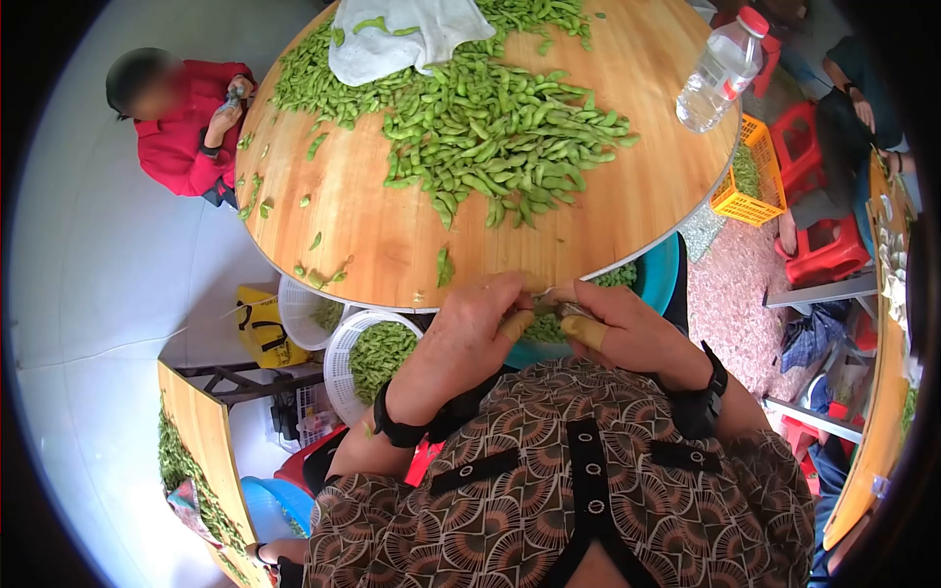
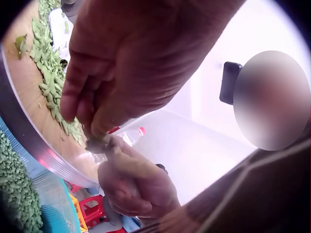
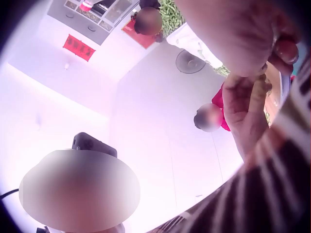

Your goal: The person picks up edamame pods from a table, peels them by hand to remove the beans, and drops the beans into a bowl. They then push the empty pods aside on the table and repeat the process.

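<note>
My left hand (image 1: 475, 318) and right hand (image 1: 627, 328) meet at the table's near edge, with a yellowish cover on each thumb. Between their fingertips is a small greyish-green piece (image 2: 99, 144), apparently a bean pod, mostly hidden by the fingers. The left fingers pinch it from above in the left wrist view, and the right thumb and fingers close on its other side. Below the hands, a teal basin (image 1: 665, 274) holds shelled green beans (image 1: 618, 276). Heaped green bean pods (image 1: 500, 137) cover the middle of the round wooden table (image 1: 343, 225).
A white cloth (image 1: 392, 49) lies on the heap. At the right edge of the table stands a water bottle (image 1: 720, 73). White baskets (image 1: 335, 367) sit low at left, an orange crate (image 1: 755, 186) at right. A person in red (image 1: 191, 118) is at the table's left.
</note>
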`<state>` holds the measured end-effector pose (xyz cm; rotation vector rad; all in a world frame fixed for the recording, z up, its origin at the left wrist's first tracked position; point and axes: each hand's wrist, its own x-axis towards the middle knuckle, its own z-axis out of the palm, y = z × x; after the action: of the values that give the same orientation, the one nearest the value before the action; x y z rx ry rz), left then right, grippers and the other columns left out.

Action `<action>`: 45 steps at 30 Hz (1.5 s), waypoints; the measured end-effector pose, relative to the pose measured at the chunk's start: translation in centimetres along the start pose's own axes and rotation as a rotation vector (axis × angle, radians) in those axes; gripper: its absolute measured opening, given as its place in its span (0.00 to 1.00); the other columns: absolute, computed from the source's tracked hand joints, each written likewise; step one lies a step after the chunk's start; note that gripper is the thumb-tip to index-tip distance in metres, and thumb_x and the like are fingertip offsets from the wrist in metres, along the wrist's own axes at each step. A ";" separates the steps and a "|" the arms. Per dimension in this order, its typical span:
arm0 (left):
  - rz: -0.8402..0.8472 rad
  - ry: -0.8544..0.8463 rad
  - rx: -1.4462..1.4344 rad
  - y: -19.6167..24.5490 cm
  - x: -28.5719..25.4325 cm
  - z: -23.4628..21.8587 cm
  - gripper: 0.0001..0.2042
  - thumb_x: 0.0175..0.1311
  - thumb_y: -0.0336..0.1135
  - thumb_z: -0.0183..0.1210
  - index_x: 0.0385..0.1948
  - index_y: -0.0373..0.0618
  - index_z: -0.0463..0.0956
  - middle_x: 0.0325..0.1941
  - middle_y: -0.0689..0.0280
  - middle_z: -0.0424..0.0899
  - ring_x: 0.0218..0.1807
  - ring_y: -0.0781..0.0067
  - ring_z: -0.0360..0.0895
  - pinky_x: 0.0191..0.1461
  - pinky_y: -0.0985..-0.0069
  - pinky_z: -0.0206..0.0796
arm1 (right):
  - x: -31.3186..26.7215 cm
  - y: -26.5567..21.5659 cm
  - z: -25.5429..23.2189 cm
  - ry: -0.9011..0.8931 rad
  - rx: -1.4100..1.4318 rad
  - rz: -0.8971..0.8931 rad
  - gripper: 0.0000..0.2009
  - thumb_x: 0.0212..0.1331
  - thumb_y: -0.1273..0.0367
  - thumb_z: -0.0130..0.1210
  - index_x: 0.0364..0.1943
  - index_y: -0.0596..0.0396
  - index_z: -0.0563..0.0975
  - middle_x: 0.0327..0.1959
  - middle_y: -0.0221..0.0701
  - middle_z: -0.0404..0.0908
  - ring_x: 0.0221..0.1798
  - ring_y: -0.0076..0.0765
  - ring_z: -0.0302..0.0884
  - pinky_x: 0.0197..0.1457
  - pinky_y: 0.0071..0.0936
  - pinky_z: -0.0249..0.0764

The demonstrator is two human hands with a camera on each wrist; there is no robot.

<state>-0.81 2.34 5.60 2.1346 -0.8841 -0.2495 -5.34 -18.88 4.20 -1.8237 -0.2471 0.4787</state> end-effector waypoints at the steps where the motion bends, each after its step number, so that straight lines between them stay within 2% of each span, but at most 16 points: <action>1: -0.006 0.005 0.005 -0.6 -0.2 -0.4 0.15 0.53 0.21 0.60 0.45 0.41 0.73 0.32 0.59 0.82 0.37 0.57 0.81 0.40 0.68 0.72 | -0.2 0.3 0.0 0.000 0.071 0.032 0.14 0.62 0.71 0.48 0.51 0.57 0.69 0.23 0.35 0.74 0.26 0.34 0.75 0.30 0.31 0.69; 2: 0.063 0.100 0.131 -1.7 -0.3 -0.8 0.14 0.53 0.21 0.58 0.43 0.40 0.75 0.33 0.58 0.81 0.38 0.55 0.79 0.40 0.67 0.71 | -0.2 0.5 -0.1 -0.002 0.141 0.064 0.13 0.64 0.71 0.47 0.52 0.57 0.70 0.21 0.30 0.73 0.22 0.25 0.72 0.26 0.25 0.67; 3: 0.132 0.193 0.259 -3.0 -0.4 -1.2 0.12 0.53 0.21 0.57 0.41 0.40 0.76 0.35 0.57 0.80 0.39 0.53 0.78 0.40 0.66 0.71 | -0.3 0.6 -0.4 -0.012 0.141 0.058 0.13 0.64 0.71 0.47 0.52 0.57 0.70 0.21 0.30 0.73 0.22 0.25 0.72 0.26 0.25 0.67; 7: 0.104 0.308 0.529 -7.2 -1.1 -2.4 0.11 0.54 0.21 0.55 0.40 0.41 0.76 0.36 0.55 0.77 0.39 0.50 0.75 0.41 0.64 0.68 | -0.1 1.1 -0.5 0.028 0.394 0.179 0.11 0.67 0.72 0.42 0.52 0.55 0.70 0.22 0.28 0.72 0.14 0.16 0.61 0.17 0.16 0.58; 11: -0.212 -0.193 0.302 -6.4 -4.6 -7.5 0.04 0.56 0.26 0.56 0.31 0.42 0.78 0.33 0.55 0.75 0.37 0.50 0.75 0.39 0.62 0.67 | -0.3 1.4 -0.5 -0.032 0.464 0.188 0.12 0.67 0.72 0.43 0.52 0.57 0.70 0.23 0.28 0.72 0.15 0.17 0.61 0.18 0.16 0.58; 14: -0.277 -0.062 0.535 -6.2 -4.2 -7.8 0.04 0.56 0.30 0.59 0.29 0.42 0.79 0.32 0.56 0.77 0.36 0.52 0.76 0.38 0.62 0.67 | 0.1 1.7 -0.3 -0.051 0.481 0.209 0.12 0.67 0.72 0.43 0.52 0.57 0.70 0.24 0.28 0.72 0.15 0.16 0.61 0.18 0.16 0.58; 17: -0.296 0.368 0.621 -7.6 0.8 -4.6 0.09 0.56 0.37 0.61 0.29 0.41 0.79 0.32 0.55 0.79 0.38 0.52 0.78 0.38 0.62 0.69 | 0.4 1.2 0.1 -0.059 0.484 0.209 0.12 0.67 0.71 0.43 0.52 0.57 0.70 0.24 0.28 0.72 0.15 0.16 0.61 0.19 0.15 0.58; 19: -0.230 0.452 0.720 -8.3 3.3 -2.8 0.09 0.56 0.37 0.62 0.31 0.41 0.79 0.32 0.55 0.79 0.38 0.51 0.78 0.37 0.61 0.69 | 0.5 0.7 0.2 -0.058 0.477 0.198 0.12 0.67 0.71 0.43 0.52 0.57 0.70 0.24 0.28 0.72 0.15 0.16 0.61 0.18 0.15 0.58; 23: -0.253 0.397 0.515 -9.7 4.1 -2.3 0.11 0.53 0.36 0.64 0.33 0.40 0.77 0.32 0.55 0.80 0.38 0.50 0.77 0.38 0.60 0.69 | 0.2 0.7 -0.1 -0.050 0.463 0.173 0.11 0.67 0.71 0.43 0.51 0.57 0.70 0.24 0.27 0.73 0.15 0.17 0.61 0.18 0.16 0.58; 26: -0.190 0.413 0.579 -9.8 3.2 -2.3 0.10 0.53 0.33 0.65 0.34 0.40 0.76 0.32 0.55 0.79 0.37 0.59 0.79 0.39 0.67 0.70 | 0.3 0.6 -0.1 -0.030 0.455 0.171 0.11 0.67 0.71 0.44 0.50 0.57 0.70 0.24 0.27 0.73 0.15 0.17 0.62 0.18 0.16 0.58; 28: -0.285 0.389 0.135 -6.6 2.4 -2.5 0.07 0.56 0.27 0.62 0.34 0.38 0.75 0.31 0.61 0.79 0.35 0.74 0.78 0.39 0.77 0.68 | 0.7 0.3 0.2 -0.002 0.448 0.174 0.11 0.67 0.71 0.44 0.50 0.57 0.70 0.24 0.28 0.73 0.15 0.17 0.62 0.18 0.16 0.58; 29: -0.285 0.378 0.131 -5.5 2.0 -2.1 0.07 0.56 0.27 0.62 0.34 0.38 0.75 0.31 0.61 0.79 0.35 0.74 0.78 0.39 0.77 0.68 | 1.0 0.3 0.4 0.016 0.480 0.121 0.11 0.68 0.70 0.44 0.51 0.57 0.70 0.24 0.27 0.73 0.15 0.17 0.62 0.18 0.16 0.57; 31: -0.206 0.272 -0.399 -3.6 1.2 -0.8 0.12 0.58 0.21 0.58 0.44 0.40 0.76 0.34 0.58 0.79 0.33 0.68 0.77 0.37 0.79 0.68 | 1.5 0.2 0.7 0.047 0.511 0.078 0.11 0.68 0.70 0.44 0.51 0.56 0.69 0.24 0.27 0.73 0.15 0.17 0.62 0.18 0.17 0.57; 35: -0.120 0.188 -0.431 -2.0 0.9 1.1 0.17 0.59 0.20 0.56 0.51 0.40 0.75 0.33 0.60 0.77 0.33 0.73 0.75 0.38 0.80 0.67 | 1.9 0.4 0.6 0.120 0.654 0.010 0.13 0.69 0.69 0.44 0.56 0.53 0.68 0.24 0.27 0.73 0.16 0.17 0.62 0.18 0.16 0.56; 37: 0.065 0.222 -0.274 -2.0 1.1 1.4 0.17 0.60 0.19 0.55 0.52 0.40 0.75 0.32 0.60 0.77 0.32 0.71 0.75 0.36 0.78 0.67 | 1.7 0.3 0.5 0.103 0.645 -0.025 0.14 0.69 0.69 0.44 0.57 0.53 0.67 0.24 0.26 0.73 0.16 0.17 0.62 0.18 0.16 0.56; 45: 0.092 0.175 -0.072 -0.5 1.2 0.4 0.16 0.60 0.20 0.54 0.50 0.39 0.76 0.32 0.57 0.77 0.32 0.63 0.76 0.34 0.74 0.67 | 1.1 0.1 0.2 0.102 0.595 0.016 0.14 0.69 0.69 0.44 0.57 0.52 0.67 0.23 0.26 0.72 0.16 0.16 0.60 0.18 0.16 0.55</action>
<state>0.19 1.51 5.06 2.0090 -0.8552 -0.0455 -4.47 -18.28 3.84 -1.2632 -0.0116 0.4139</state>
